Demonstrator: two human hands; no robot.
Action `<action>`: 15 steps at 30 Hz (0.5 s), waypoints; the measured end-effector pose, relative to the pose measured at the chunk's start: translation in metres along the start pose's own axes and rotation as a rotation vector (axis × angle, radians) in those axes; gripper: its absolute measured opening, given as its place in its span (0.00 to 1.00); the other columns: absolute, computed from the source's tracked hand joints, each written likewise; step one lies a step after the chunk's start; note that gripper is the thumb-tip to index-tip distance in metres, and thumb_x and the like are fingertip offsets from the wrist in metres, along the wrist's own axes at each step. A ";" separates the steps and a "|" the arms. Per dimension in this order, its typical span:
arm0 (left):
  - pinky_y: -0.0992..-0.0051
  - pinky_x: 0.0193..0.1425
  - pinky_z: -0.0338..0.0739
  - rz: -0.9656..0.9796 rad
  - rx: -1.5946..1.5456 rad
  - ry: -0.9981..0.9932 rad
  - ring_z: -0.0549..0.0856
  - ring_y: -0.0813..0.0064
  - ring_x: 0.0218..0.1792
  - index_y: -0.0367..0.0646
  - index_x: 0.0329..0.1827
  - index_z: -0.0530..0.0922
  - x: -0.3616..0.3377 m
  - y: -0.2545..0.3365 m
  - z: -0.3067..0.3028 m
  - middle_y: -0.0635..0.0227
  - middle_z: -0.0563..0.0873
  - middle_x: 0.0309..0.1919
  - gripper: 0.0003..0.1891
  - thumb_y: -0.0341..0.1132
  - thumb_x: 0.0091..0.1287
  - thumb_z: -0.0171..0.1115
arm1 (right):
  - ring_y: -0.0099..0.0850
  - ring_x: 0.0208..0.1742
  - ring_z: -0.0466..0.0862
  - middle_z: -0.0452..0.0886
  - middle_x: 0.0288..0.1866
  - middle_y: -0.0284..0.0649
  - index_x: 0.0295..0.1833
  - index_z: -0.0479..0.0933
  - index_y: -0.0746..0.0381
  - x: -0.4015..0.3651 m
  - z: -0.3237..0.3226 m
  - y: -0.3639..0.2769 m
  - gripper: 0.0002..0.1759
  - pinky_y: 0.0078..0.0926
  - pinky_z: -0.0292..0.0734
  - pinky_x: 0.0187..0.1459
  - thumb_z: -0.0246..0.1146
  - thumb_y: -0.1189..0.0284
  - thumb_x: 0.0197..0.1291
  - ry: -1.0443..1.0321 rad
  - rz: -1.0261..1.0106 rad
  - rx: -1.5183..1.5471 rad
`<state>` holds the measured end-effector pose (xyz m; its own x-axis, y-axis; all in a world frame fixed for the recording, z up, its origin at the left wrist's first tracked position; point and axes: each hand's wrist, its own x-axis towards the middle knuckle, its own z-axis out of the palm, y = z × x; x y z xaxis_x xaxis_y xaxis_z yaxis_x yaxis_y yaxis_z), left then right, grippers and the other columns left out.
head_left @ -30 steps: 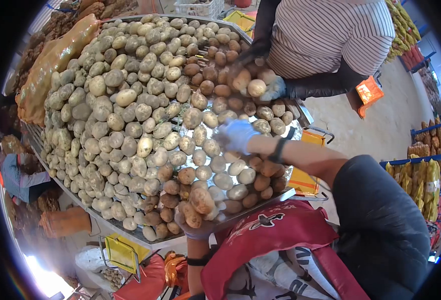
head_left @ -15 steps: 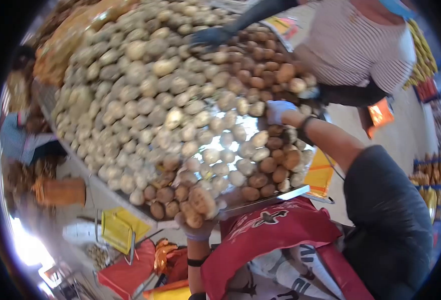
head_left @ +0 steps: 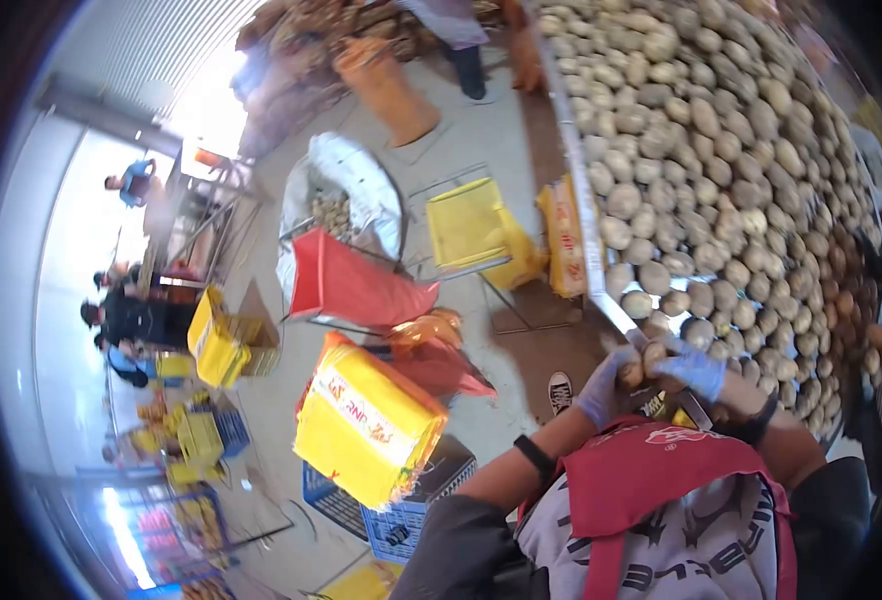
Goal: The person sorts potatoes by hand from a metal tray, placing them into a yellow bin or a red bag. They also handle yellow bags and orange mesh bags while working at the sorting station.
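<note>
My two gloved hands are close together in front of my apron, beside the near corner of the metal table (head_left: 591, 235). My left hand (head_left: 606, 388) is closed around brown potatoes (head_left: 631, 374). Right beside it, my right hand (head_left: 696, 371) has its fingers curled at another potato (head_left: 653, 354). The glove hides part of what each hand holds. Many loose pale potatoes (head_left: 701, 130) cover the table top just beyond, with darker brown ones toward its right side.
Left of the table, stacked yellow bags (head_left: 366, 430) lie over blue crates (head_left: 396, 525). Red sacks (head_left: 346, 285), a white sack of small potatoes (head_left: 376, 190) and a frame with a yellow bag (head_left: 476, 225) stand on the floor. Several people are farther left.
The view has swung left, bringing the floor with bags and crates into sight. My right hand has come from the potatoes on the right to beside my left hand.
</note>
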<state>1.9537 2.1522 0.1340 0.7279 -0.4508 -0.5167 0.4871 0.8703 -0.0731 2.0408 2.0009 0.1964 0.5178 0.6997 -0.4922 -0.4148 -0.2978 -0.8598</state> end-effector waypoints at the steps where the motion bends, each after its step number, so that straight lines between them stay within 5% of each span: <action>1: 0.69 0.47 0.78 0.194 0.132 0.071 0.81 0.71 0.43 0.46 0.47 0.74 -0.018 0.000 -0.014 0.68 0.79 0.39 0.13 0.39 0.62 0.61 | 0.27 0.44 0.78 0.77 0.41 0.35 0.52 0.73 0.60 0.013 0.019 0.010 0.19 0.27 0.76 0.46 0.63 0.65 0.56 -0.001 0.113 0.111; 3: 0.69 0.47 0.78 0.499 0.264 0.183 0.80 0.73 0.41 0.48 0.45 0.73 -0.056 0.010 -0.044 0.68 0.79 0.38 0.13 0.42 0.61 0.60 | 0.25 0.42 0.78 0.77 0.38 0.35 0.49 0.73 0.59 0.047 0.057 0.020 0.16 0.27 0.77 0.41 0.62 0.65 0.57 0.015 0.330 0.332; 4: 0.69 0.47 0.79 0.615 0.268 0.222 0.79 0.73 0.40 0.48 0.44 0.73 -0.074 0.018 -0.058 0.69 0.78 0.38 0.13 0.43 0.60 0.59 | 0.26 0.41 0.77 0.75 0.37 0.34 0.45 0.72 0.58 0.055 0.083 -0.003 0.14 0.28 0.77 0.38 0.62 0.66 0.56 -0.162 0.336 0.493; 6: 0.68 0.47 0.79 0.667 -0.007 0.207 0.78 0.74 0.39 0.49 0.43 0.73 -0.102 0.039 -0.083 0.70 0.77 0.38 0.14 0.44 0.58 0.60 | 0.25 0.37 0.75 0.74 0.36 0.33 0.43 0.71 0.56 0.116 0.115 0.076 0.11 0.26 0.76 0.36 0.60 0.66 0.56 -0.286 0.219 0.444; 9: 0.66 0.47 0.79 0.827 -0.106 0.411 0.78 0.73 0.38 0.50 0.42 0.72 -0.145 0.056 -0.102 0.71 0.76 0.36 0.13 0.44 0.58 0.60 | 0.24 0.34 0.75 0.73 0.33 0.30 0.36 0.70 0.54 0.119 0.188 0.026 0.06 0.26 0.76 0.36 0.57 0.65 0.56 -0.226 -0.225 0.039; 11: 0.67 0.49 0.78 0.945 -0.076 0.420 0.78 0.68 0.45 0.48 0.50 0.71 -0.167 0.059 -0.110 0.66 0.76 0.42 0.16 0.40 0.61 0.59 | 0.23 0.33 0.75 0.72 0.32 0.30 0.32 0.68 0.53 0.123 0.225 0.000 0.06 0.26 0.76 0.36 0.56 0.65 0.57 -0.251 -0.098 0.052; 13: 0.68 0.48 0.78 1.018 -0.119 0.470 0.79 0.67 0.45 0.47 0.51 0.72 -0.187 0.067 -0.102 0.63 0.77 0.42 0.15 0.38 0.63 0.58 | 0.22 0.33 0.73 0.72 0.31 0.30 0.30 0.67 0.51 0.148 0.247 0.003 0.06 0.26 0.75 0.36 0.55 0.64 0.57 -0.336 0.500 0.368; 15: 0.70 0.44 0.77 1.038 -0.242 0.557 0.79 0.70 0.40 0.47 0.45 0.73 -0.201 0.078 -0.082 0.64 0.77 0.37 0.10 0.39 0.64 0.57 | 0.23 0.32 0.73 0.70 0.29 0.30 0.29 0.69 0.54 0.160 0.265 -0.002 0.07 0.22 0.73 0.37 0.55 0.65 0.57 -0.312 0.533 0.360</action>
<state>1.8058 2.3272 0.1627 0.3814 0.5831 -0.7173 -0.3548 0.8088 0.4689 1.9263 2.2862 0.1556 -0.0403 0.6880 -0.7246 -0.8010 -0.4558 -0.3882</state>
